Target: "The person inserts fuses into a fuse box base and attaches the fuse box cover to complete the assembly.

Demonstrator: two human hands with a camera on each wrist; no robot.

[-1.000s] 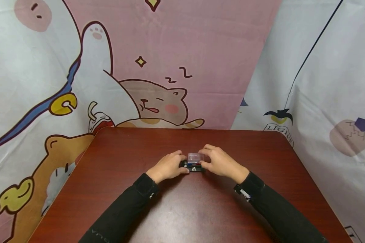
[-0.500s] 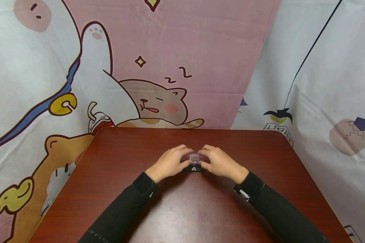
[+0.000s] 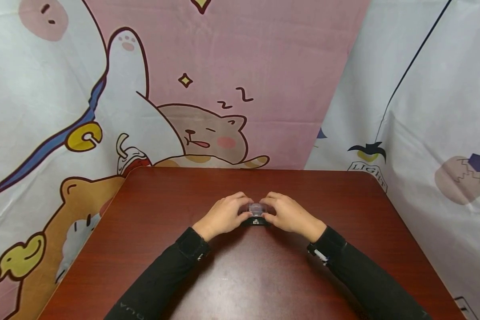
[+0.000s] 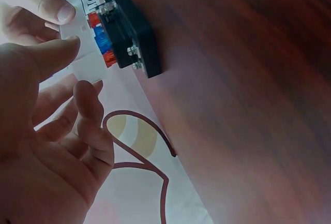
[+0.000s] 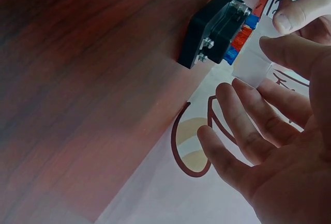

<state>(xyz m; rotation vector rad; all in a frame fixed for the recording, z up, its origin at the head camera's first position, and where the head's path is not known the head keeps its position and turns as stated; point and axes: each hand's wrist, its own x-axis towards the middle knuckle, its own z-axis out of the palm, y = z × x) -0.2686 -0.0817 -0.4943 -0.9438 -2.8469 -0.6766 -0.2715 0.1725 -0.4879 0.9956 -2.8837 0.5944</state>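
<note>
A small fuse box with a black base [image 3: 256, 222] sits on the table beyond the middle. Above it is its clear plastic cover [image 3: 258, 210]. My left hand [image 3: 225, 215] pinches the cover's left side between thumb and fingers, while my right hand [image 3: 290, 214] does the same on the right. Red and blue blade fuses [image 4: 102, 40] stand in the base and show below the cover's lower edge in both wrist views. Metal screw terminals [image 5: 206, 45] stick out at the base's ends. Whether the cover touches the base cannot be told.
The reddish-brown wooden table [image 3: 232, 284] stretches around the fuse box. Behind it hangs a cloth [image 3: 288, 89] printed with cartoon animals. Dark sleeves [image 3: 160, 275] cover both forearms, which lie over the near part of the table.
My left hand has shifted from the black base's left end up to the clear cover. The right hand stays on the cover, which now sits slightly lower and hides the fuses in the head view.
</note>
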